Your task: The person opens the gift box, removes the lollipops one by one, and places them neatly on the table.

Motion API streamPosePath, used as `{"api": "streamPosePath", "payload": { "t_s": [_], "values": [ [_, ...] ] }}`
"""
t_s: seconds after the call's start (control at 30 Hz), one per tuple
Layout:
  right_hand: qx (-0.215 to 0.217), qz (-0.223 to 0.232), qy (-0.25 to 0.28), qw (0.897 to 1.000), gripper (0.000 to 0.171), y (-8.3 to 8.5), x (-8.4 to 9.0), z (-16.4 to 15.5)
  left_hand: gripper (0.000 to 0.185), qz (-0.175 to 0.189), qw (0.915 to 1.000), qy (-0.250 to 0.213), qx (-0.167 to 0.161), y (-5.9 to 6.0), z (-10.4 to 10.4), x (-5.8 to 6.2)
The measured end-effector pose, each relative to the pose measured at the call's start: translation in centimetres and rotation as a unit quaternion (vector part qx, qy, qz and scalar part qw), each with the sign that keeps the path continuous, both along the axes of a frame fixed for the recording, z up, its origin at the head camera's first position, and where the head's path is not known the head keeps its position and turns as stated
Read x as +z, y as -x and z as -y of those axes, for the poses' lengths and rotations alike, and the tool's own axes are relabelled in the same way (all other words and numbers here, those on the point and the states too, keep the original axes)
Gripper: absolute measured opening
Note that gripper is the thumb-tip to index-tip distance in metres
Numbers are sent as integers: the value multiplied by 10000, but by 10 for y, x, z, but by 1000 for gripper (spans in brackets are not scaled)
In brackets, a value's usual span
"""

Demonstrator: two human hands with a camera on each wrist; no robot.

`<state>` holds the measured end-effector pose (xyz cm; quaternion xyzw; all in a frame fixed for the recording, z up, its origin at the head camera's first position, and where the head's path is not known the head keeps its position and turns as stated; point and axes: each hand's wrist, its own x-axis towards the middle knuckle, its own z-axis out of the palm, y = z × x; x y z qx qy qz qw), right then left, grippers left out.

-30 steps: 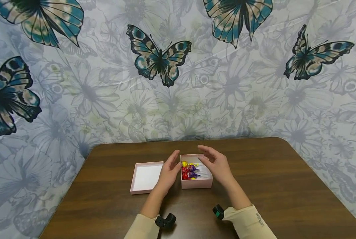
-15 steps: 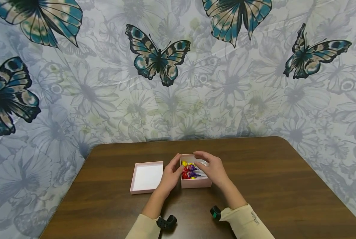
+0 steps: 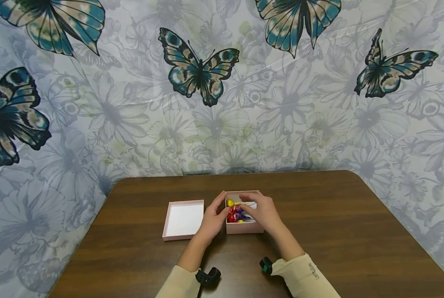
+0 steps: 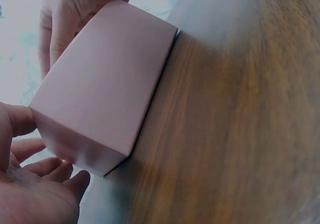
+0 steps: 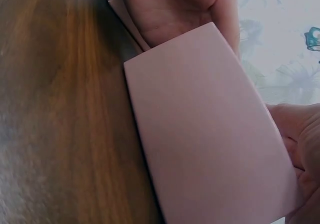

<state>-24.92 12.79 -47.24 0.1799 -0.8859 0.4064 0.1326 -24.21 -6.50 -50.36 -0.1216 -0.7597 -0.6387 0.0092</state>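
A pink box stands on the table without its lid and holds several lollipops. Their red, purple and yellow wrapped heads lie toward the left, white sticks toward the right. My left hand is at the box's left side, thumb at the rim; in the left wrist view its fingers lie loosely along the short wall. From the right, my right hand reaches over the box, thumb and fingers apart above the lollipops. In the right wrist view the box wall hides its fingertips.
The matching pink lid lies left of the box, white inside facing up. Both rest on a brown wooden table. A cloth printed with butterflies and flowers hangs behind the table's far edge.
My right hand has moved left and lower, from the box's right rim to over the lollipops. My left hand has come slightly right, against the box's left side.
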Motion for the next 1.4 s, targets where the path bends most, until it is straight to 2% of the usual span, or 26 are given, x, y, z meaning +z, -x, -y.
{"api": "streamPosePath", "payload": {
  "t_s": [0.3,0.57,0.63,0.8,0.87,1.17,1.4],
  "values": [
    [174,163,-243,9994,25,4,-1,-2,54,174,9998,-17,6,1,-3,0],
    [213,266,-536,9980,23,8,0,0,54,79,9999,-93,-25,0,-3,2],
    [189,304,-643,9973,23,9,1,1,54,83,9999,-90,-36,-2,-5,6],
    [43,387,-894,9952,21,10,3,4,54,88,9999,-110,-48,-15,-7,29],
    [5,437,-948,9945,20,10,4,6,53,98,9999,-82,-70,-19,-6,34],
    [-33,572,-1009,9932,14,10,7,8,54,107,9998,98,-114,-19,-5,35],
    [-165,890,-1628,9825,22,9,12,15,54,136,9999,52,-79,-20,-6,37]
  ]
}}
